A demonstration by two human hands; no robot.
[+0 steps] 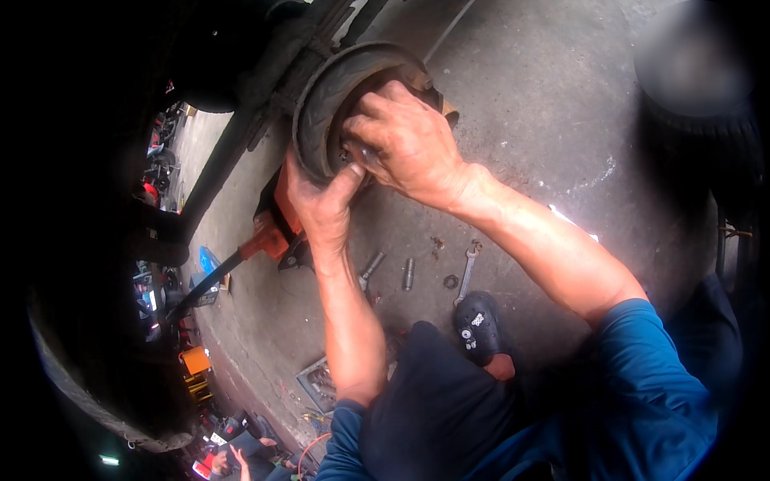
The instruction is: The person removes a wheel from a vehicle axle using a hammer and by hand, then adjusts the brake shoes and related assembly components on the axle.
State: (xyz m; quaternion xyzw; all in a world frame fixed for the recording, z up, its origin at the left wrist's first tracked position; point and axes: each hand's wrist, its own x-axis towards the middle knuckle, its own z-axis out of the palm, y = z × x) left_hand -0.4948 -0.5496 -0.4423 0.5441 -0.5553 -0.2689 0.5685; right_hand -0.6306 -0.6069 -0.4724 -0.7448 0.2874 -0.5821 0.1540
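Note:
A round, dirty drum-brake assembly (318, 108) hangs at the end of a dark axle beam, its curved shoe lining facing me. My left hand (319, 204) grips its lower rim, with the thumb at the front near the centre and the fingers hidden behind the plate. Across the front of the assembly lies my right hand (401, 144), its fingers curled into the middle and closed. Whatever they pinch is covered by the hand itself. The two thumbs almost meet by a small dark metal part near the hub.
An orange floor jack (277, 232) with a long dark handle (204, 284) stands beneath the beam. On the concrete lie a wrench (468, 274), a nut (451, 281) and a metal cylinder (409, 274). A tool tray (311, 385) sits beside my left forearm. Another person's hand (239, 457) shows at lower left.

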